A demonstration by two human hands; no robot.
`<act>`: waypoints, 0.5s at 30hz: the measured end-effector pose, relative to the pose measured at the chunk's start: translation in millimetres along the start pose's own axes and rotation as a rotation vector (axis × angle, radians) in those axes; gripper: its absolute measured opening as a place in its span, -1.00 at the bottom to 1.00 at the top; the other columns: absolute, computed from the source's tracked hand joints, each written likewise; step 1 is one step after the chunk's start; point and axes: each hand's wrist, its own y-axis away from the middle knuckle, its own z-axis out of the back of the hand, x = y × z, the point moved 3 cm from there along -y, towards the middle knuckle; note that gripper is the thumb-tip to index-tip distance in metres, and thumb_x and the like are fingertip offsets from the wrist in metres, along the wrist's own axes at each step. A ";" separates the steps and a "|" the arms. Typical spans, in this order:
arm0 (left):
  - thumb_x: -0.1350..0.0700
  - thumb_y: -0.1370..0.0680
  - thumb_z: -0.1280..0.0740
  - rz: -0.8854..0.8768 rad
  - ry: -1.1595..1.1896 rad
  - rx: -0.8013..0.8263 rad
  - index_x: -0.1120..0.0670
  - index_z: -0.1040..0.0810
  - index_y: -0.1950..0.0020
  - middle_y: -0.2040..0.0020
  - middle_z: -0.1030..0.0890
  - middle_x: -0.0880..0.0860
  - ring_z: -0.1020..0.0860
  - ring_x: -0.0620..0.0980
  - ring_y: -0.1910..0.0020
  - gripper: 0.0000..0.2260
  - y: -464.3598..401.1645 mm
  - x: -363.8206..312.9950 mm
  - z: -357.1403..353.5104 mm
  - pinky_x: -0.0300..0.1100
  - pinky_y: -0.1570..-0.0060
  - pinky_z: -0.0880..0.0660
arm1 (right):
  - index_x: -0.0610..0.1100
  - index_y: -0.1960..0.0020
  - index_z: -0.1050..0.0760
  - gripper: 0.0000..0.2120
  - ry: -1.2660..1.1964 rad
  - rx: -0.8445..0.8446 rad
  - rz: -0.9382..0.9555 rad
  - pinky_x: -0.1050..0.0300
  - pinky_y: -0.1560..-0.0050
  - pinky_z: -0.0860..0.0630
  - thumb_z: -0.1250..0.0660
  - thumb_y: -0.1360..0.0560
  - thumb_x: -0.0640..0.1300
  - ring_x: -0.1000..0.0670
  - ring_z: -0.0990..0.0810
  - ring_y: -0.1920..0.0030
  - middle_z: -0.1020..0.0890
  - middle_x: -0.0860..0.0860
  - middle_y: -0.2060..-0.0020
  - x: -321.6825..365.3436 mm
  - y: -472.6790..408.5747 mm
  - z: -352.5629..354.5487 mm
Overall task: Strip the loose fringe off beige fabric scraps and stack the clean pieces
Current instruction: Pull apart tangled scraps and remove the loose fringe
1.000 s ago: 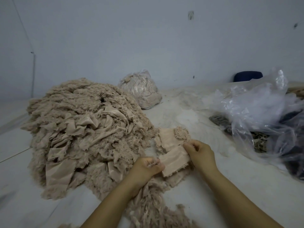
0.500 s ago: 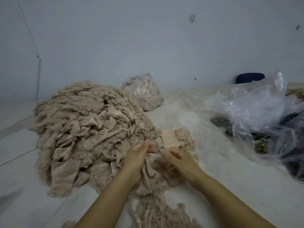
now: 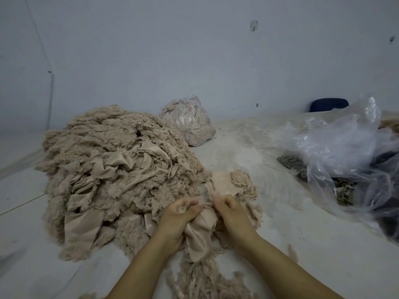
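Observation:
A big heap of beige fringed fabric scraps [image 3: 116, 175] fills the left of the floor. My left hand [image 3: 180, 214] and my right hand [image 3: 228, 209] meet in front of it, both gripping one beige scrap [image 3: 199, 236] that hangs down between them, its top edge pinched in my curled fingers. Just beyond my hands lies a small stack of clean flat pieces [image 3: 222, 183] with a tuft of fringe on top. Loose stripped fringe [image 3: 207, 279] trails on the floor under my forearms.
A tied clear bag stuffed with beige material [image 3: 190, 124] stands by the back wall. Crumpled clear plastic bags [image 3: 345, 152] with dark and grey scraps lie at the right. A dark blue object [image 3: 329, 104] sits behind them. The floor [image 3: 280, 223] is pale.
One second ago both hands held a flat piece up near the stack. They then dropped toward the heap and now grip a different, longer scrap between them.

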 end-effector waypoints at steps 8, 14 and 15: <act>0.28 -0.47 -0.40 -0.242 -0.215 -0.217 0.06 -0.62 0.25 0.28 -0.63 0.04 -0.58 0.02 0.22 -0.85 0.6 -8.6 17.9 -0.13 0.17 -0.54 | -0.18 0.15 -0.40 -0.87 0.125 0.063 0.041 0.18 0.40 -0.32 -0.31 -0.55 -0.25 0.02 -0.37 0.40 -0.42 -0.12 0.36 -10.0 -1.0 -13.4; -0.04 -0.44 -0.37 -0.099 -0.247 0.115 0.12 -0.60 0.02 0.25 -0.64 0.09 -0.59 -0.03 0.27 -0.74 5.4 -6.5 10.8 -0.26 0.26 -0.51 | -0.26 0.10 -0.47 -0.92 0.247 0.199 0.087 0.19 0.38 -0.34 -0.31 -0.54 -0.26 -0.04 -0.40 0.37 -0.42 -0.14 0.34 -3.6 2.7 -20.1; -0.01 -0.45 -0.37 -0.108 -0.317 0.126 0.12 -0.61 0.04 0.25 -0.65 0.08 -0.60 -0.04 0.27 -0.78 6.6 -5.5 10.1 -0.28 0.28 -0.51 | -0.27 0.11 -0.47 -0.92 0.277 0.203 0.091 0.17 0.36 -0.32 -0.32 -0.54 -0.27 -0.04 -0.38 0.35 -0.41 -0.14 0.33 -2.9 3.3 -20.1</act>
